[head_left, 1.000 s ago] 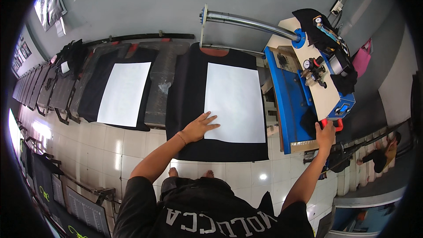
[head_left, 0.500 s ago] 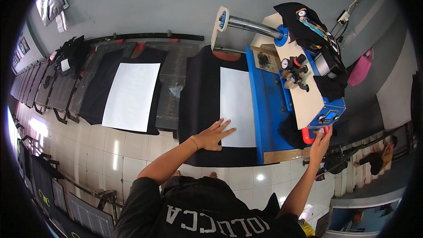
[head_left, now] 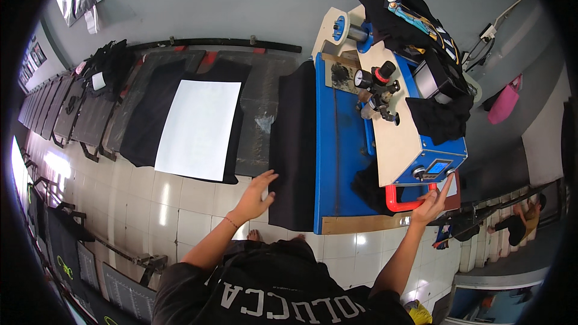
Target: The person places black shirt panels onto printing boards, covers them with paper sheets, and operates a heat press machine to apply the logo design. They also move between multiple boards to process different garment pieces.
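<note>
Two bare hands are busy: the left hand (head_left: 256,197), open with fingers slightly apart, is at the left edge of the black garment (head_left: 293,150), which is partly hidden by the blue press (head_left: 337,162). The right hand (head_left: 430,207) has its index finger stretched to a round button (head_left: 450,172); whether its other fingers grip the red handle (head_left: 394,200), one cannot tell.

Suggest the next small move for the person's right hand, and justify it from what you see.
Perhaps press the round button with the right hand, since its index finger points to that button, the blue plate stands over much of the black garment, and the left hand is by the garment's left edge, away from the plate.
</note>
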Action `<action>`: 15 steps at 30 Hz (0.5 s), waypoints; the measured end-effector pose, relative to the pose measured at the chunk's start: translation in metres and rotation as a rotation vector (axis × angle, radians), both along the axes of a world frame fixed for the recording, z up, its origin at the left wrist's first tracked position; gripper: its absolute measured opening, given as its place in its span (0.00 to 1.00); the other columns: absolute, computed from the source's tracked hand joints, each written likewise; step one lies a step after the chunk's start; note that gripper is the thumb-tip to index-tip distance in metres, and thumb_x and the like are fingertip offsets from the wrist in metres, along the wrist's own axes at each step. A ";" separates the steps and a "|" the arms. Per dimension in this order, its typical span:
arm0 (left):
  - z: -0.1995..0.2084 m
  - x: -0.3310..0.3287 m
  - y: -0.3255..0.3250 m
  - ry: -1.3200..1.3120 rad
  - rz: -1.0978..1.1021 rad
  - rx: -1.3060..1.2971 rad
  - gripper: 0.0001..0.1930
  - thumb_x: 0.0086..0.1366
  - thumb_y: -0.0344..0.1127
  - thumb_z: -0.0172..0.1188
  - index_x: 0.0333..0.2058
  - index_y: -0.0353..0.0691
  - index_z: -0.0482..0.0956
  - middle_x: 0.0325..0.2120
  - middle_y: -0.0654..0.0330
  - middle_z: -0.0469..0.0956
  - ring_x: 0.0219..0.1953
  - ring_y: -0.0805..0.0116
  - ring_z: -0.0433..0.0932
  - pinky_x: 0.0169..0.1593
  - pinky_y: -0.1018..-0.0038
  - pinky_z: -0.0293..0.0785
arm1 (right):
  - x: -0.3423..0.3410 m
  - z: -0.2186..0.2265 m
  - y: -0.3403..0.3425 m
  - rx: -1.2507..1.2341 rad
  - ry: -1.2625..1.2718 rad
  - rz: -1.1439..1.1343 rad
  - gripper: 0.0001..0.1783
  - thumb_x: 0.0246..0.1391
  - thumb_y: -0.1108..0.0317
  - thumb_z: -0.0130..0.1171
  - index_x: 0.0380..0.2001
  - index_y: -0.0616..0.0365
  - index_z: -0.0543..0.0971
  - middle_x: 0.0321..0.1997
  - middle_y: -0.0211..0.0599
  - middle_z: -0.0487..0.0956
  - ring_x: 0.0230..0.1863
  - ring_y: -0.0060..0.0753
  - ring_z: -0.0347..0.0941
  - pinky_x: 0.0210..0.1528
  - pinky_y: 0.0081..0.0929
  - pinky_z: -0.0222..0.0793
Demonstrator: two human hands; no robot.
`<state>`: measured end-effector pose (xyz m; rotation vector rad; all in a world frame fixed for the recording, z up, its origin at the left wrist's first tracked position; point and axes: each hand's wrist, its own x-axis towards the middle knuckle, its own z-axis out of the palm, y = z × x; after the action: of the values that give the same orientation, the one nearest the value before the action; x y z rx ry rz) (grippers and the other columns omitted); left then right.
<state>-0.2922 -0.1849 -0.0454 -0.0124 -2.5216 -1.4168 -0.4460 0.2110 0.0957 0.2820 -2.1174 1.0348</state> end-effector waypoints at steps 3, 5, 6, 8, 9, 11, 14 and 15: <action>-0.037 0.011 -0.009 -0.059 0.227 0.119 0.20 0.60 0.25 0.56 0.53 0.36 0.73 0.53 0.48 0.74 0.55 0.50 0.73 0.58 0.62 0.69 | -0.001 -0.001 -0.001 -0.006 -0.007 0.014 0.37 0.55 0.64 0.40 0.68 0.65 0.58 0.12 0.33 0.69 0.13 0.27 0.67 0.18 0.25 0.60; -0.056 0.019 -0.011 -0.105 0.401 0.275 0.17 0.62 0.24 0.56 0.50 0.35 0.74 0.47 0.51 0.76 0.50 0.56 0.77 0.52 0.67 0.73 | 0.000 0.004 -0.002 0.019 -0.019 0.009 0.37 0.54 0.65 0.40 0.68 0.65 0.58 0.12 0.34 0.69 0.13 0.27 0.67 0.19 0.25 0.61; -0.064 0.024 -0.015 -0.125 0.492 0.350 0.15 0.62 0.24 0.55 0.49 0.35 0.75 0.45 0.53 0.78 0.47 0.59 0.78 0.49 0.69 0.74 | 0.001 0.006 -0.003 0.019 -0.030 0.003 0.37 0.53 0.65 0.40 0.68 0.66 0.58 0.12 0.34 0.69 0.13 0.28 0.67 0.19 0.26 0.61; -0.083 0.031 -0.023 -0.091 0.595 0.384 0.12 0.64 0.24 0.54 0.47 0.34 0.75 0.42 0.58 0.78 0.40 0.69 0.77 0.41 0.74 0.74 | 0.004 0.008 -0.003 0.022 -0.055 -0.009 0.37 0.53 0.66 0.40 0.68 0.66 0.58 0.13 0.34 0.69 0.13 0.28 0.67 0.19 0.26 0.62; -0.093 0.036 -0.029 -0.067 0.647 0.399 0.11 0.64 0.23 0.54 0.46 0.34 0.75 0.42 0.58 0.78 0.39 0.69 0.77 0.40 0.74 0.74 | 0.004 0.010 -0.005 0.015 -0.060 -0.009 0.37 0.53 0.67 0.40 0.68 0.64 0.58 0.14 0.34 0.69 0.14 0.27 0.65 0.20 0.26 0.61; -0.103 0.045 -0.042 -0.073 0.773 0.507 0.13 0.64 0.25 0.52 0.48 0.35 0.71 0.43 0.58 0.75 0.37 0.70 0.76 0.39 0.75 0.73 | 0.005 0.012 -0.010 -0.004 -0.070 -0.008 0.36 0.55 0.68 0.39 0.69 0.60 0.58 0.15 0.33 0.67 0.15 0.25 0.62 0.22 0.26 0.60; -0.105 0.059 -0.067 -0.085 0.979 0.649 0.20 0.63 0.30 0.50 0.54 0.36 0.65 0.45 0.57 0.72 0.40 0.68 0.75 0.39 0.73 0.73 | 0.010 0.012 -0.003 0.000 -0.114 -0.008 0.35 0.56 0.71 0.39 0.70 0.57 0.58 0.20 0.37 0.71 0.17 0.27 0.64 0.23 0.27 0.62; -0.107 0.065 -0.078 -0.082 1.035 0.723 0.22 0.63 0.31 0.51 0.56 0.36 0.63 0.46 0.57 0.72 0.41 0.67 0.75 0.40 0.71 0.73 | 0.013 0.013 -0.008 -0.029 -0.134 -0.031 0.35 0.55 0.72 0.39 0.70 0.57 0.58 0.21 0.37 0.71 0.18 0.28 0.65 0.24 0.27 0.63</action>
<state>-0.2276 -0.2633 -0.1519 1.2600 -1.4317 -1.6540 -0.4332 0.2026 0.1090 0.1686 -2.2164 1.0923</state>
